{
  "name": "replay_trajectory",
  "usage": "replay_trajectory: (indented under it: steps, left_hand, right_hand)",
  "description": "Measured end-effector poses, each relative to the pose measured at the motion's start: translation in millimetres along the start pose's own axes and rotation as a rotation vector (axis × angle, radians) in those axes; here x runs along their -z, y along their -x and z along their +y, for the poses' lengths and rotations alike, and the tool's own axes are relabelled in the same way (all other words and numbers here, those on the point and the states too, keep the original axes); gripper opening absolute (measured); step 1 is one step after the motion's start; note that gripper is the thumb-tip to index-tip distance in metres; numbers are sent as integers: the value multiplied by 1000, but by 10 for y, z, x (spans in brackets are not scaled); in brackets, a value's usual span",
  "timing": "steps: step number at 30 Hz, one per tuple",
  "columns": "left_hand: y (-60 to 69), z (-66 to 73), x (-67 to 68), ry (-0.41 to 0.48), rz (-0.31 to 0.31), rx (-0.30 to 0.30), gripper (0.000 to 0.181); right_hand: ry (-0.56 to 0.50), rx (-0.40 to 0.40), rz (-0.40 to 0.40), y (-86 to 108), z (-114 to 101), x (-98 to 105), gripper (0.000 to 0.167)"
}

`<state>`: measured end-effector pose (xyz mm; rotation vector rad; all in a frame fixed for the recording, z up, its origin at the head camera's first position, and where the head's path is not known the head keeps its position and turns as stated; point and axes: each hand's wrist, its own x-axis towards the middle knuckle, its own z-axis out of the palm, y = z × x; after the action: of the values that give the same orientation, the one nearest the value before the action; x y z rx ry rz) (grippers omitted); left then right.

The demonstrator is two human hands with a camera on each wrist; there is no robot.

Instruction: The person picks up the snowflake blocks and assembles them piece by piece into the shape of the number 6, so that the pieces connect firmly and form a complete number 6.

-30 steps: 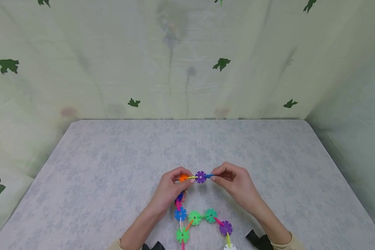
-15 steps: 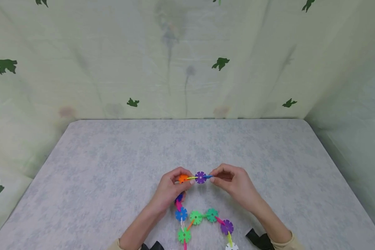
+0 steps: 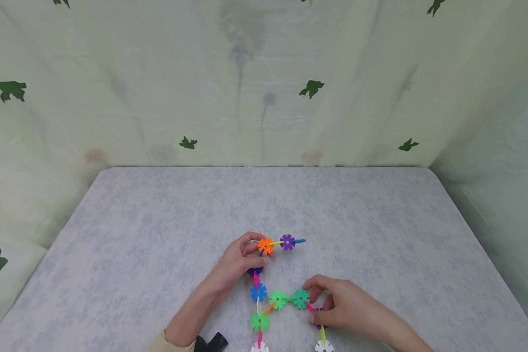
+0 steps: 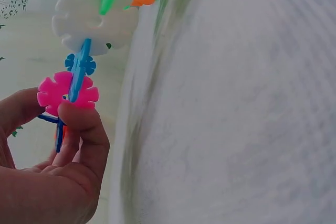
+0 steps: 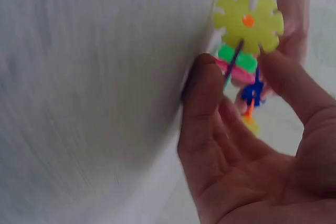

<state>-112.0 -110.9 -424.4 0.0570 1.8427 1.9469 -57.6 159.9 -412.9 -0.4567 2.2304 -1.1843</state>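
Note:
A chain of notched plastic interlocking discs runs across the table's near part. In the head view my left hand (image 3: 235,264) holds it on the left, near a dark blue disc (image 3: 254,270). Above the fingers are an orange disc (image 3: 266,246) and, further right, a purple disc (image 3: 288,242) with a blue disc (image 3: 300,240) edge-on at its end. In the left wrist view, thumb and fingers grip below a pink disc (image 4: 52,93). My right hand (image 3: 349,303) spreads around the chain's right part, beside a teal disc (image 3: 301,298). A yellow disc (image 5: 247,17) shows near its thumb.
Green discs (image 3: 260,321) and white discs (image 3: 324,346) continue the chain toward the near edge. A black strap (image 3: 211,343) lies by the left wrist. The grey table (image 3: 158,210) reaches back to a pale curtain (image 3: 356,98) with leaf patterns.
My right hand has released the blue end disc and moved down to the chain's right part. The left hand has shifted slightly, and the orange disc now shows more fully.

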Motion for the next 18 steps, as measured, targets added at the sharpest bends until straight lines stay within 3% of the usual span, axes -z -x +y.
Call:
replay_trajectory:
  steps: [3, 8, 11, 18]
  left_hand:
    - [-6, 17, -2, -19, 10, 7, 41]
    - [-66, 68, 6, -76, 53, 20, 37]
    - [-184, 151, 57, -125, 82, 1, 34]
    - [-595, 379, 252, -214, 114, -12, 35]
  right_hand:
    - [6, 20, 6, -12, -7, -42, 37]
    - [-13, -25, 35, -105, -67, 4, 36]
    - [-31, -49, 69, -216, -132, 94, 37]
    - [-97, -1, 109, -547, -173, 328, 38]
